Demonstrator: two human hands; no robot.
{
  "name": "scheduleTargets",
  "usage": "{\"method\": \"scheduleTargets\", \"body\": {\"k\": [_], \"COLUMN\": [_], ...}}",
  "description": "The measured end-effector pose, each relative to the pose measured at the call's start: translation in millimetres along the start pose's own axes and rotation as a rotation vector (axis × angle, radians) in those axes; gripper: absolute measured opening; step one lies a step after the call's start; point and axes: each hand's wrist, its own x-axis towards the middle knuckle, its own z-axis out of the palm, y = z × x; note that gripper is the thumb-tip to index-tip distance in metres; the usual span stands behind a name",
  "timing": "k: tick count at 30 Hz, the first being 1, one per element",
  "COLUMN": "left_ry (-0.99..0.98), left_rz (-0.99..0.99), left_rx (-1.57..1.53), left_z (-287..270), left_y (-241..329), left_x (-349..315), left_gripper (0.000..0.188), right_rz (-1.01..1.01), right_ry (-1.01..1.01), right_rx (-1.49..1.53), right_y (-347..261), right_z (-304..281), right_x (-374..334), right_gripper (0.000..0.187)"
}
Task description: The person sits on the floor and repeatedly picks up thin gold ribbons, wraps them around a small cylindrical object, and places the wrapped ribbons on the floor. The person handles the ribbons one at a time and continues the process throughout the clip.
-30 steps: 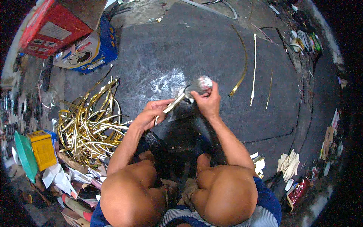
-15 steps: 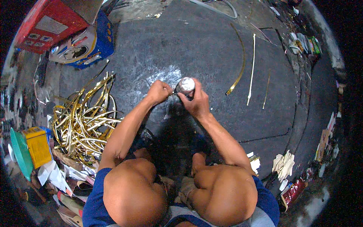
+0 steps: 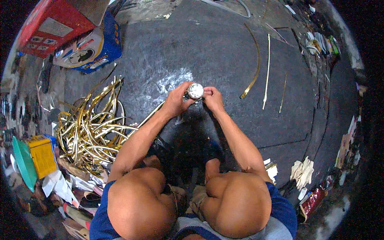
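Observation:
My left hand is wrapped round the left side of a small cylinder with a shiny silver round top. It stands between my two hands, above the dark floor. On its other side my right hand has its fingertips pressed together close to the cylinder's edge; what they pinch is too small to make out. A thin gold strip runs from beneath my left hand down toward a tangled heap of shiny gold strips on the left.
Three separate strips, including a curved gold one and a pale straight one, lie to the right. A red box and a blue-and-white box stand far left. A yellow tin and crumpled gloves lie nearer.
The cylinder has passed from my right hand's grip to my left. My right hand now pinches beside it. A gold strip shows beside my left forearm.

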Motion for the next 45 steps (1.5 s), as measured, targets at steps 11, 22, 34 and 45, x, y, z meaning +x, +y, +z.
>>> {"method": "scheduleTargets", "body": {"k": [11, 22, 34, 45], "left_ry": [0.038, 0.013, 0.752, 0.903], "left_rz": [0.035, 0.022, -0.346, -0.423], "left_rx": [0.133, 0.073, 0.739, 0.323], "left_z": [-4, -3, -109, -167], "left_y": [-6, -13, -44, -76], "left_x": [-6, -6, -94, -176], "left_gripper": [0.052, 0.056, 0.049, 0.009], "right_rz": [0.166, -0.448, -1.204, -0.422], "right_ry": [-0.1, -0.252, 0.311, 0.556], "right_rx": [0.705, 0.982, 0.301, 0.061], "right_y": [-131, -304, -325, -9], "right_z": [-68, -233, -290, -97], "right_x": [-59, -76, 63, -22], "right_gripper": [0.009, 0.018, 0.033, 0.024]}}
